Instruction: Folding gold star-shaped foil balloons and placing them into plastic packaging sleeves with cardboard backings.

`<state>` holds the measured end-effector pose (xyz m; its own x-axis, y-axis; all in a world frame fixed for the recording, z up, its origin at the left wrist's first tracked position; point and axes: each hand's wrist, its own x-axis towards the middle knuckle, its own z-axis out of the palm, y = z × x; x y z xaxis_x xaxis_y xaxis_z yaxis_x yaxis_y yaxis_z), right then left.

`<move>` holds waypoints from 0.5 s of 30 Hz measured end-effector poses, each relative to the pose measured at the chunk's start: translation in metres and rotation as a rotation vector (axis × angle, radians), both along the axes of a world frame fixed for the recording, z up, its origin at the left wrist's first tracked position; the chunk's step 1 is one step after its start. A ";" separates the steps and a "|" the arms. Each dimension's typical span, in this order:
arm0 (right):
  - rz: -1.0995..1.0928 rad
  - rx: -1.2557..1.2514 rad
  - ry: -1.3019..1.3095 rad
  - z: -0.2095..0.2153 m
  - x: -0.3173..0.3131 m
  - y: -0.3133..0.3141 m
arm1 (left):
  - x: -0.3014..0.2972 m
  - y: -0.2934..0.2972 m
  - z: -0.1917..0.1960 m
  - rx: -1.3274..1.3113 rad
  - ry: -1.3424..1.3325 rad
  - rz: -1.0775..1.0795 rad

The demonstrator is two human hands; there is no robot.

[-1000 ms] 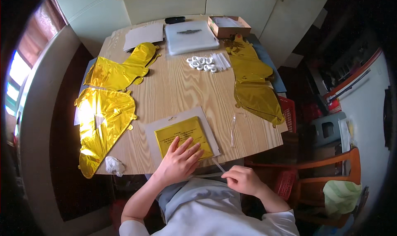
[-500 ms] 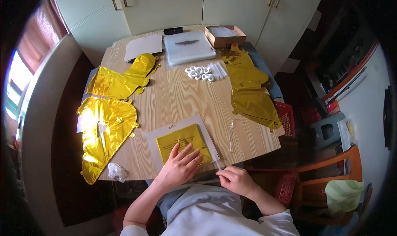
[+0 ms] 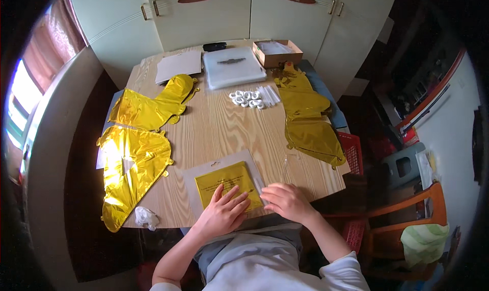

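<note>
A folded gold foil balloon (image 3: 224, 176) lies on a grey backing card (image 3: 192, 181) with a hang hole, close to the table's near edge. Flat across its lower part rests my left hand (image 3: 224, 209), fingers spread. My right hand (image 3: 288, 202) is at the card's right edge, fingers pressed together, apparently on a thin clear straw (image 3: 259, 181) along that edge. Its fingertips partly hide the straw. The packet's lower right corner is covered by my hands.
Gold foil balloon sheets (image 3: 135, 163) cover the table's left side; another gold sheet (image 3: 308, 117) lies right. Farther back are white rings (image 3: 247, 99), clear straws (image 3: 268, 95), clear bags (image 3: 234, 69), grey cards (image 3: 178, 67) and an open box (image 3: 277, 56). Crumpled white plastic (image 3: 146, 218) sits near left.
My right hand has moved up and inward from the table's near edge to the card's right side, bringing the clear straw alongside it. My left hand stays on the foil.
</note>
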<state>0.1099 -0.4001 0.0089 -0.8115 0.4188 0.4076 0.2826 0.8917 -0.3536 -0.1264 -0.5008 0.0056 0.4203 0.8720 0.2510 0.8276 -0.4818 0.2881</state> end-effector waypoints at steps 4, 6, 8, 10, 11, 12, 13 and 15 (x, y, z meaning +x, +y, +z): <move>0.012 0.075 -0.053 -0.011 0.002 0.000 | 0.000 -0.002 0.000 -0.041 -0.040 0.005; 0.024 0.083 -0.059 -0.010 0.000 0.000 | -0.007 0.001 0.003 -0.016 -0.138 0.003; 0.025 0.076 -0.059 -0.010 -0.001 0.000 | -0.023 0.009 0.000 -0.041 -0.317 0.014; 0.018 0.063 -0.068 -0.008 -0.001 0.000 | -0.043 0.027 0.024 0.051 -0.105 0.177; 0.017 0.057 -0.073 -0.007 -0.001 -0.001 | -0.052 0.038 0.029 -0.076 -0.165 0.324; 0.012 0.051 -0.068 -0.007 -0.001 -0.002 | -0.058 0.048 0.035 -0.203 -0.226 0.465; 0.013 0.046 -0.061 -0.007 -0.002 -0.003 | -0.068 0.056 0.033 -0.240 -0.245 0.459; 0.005 0.034 -0.046 -0.008 -0.003 -0.005 | -0.082 0.072 0.024 -0.318 -0.283 0.432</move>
<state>0.1070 -0.4055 0.0012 -0.8320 0.4010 0.3835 0.2932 0.9045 -0.3097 -0.2083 -0.4292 0.0298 -0.0338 0.9994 0.0002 0.7994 0.0269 0.6002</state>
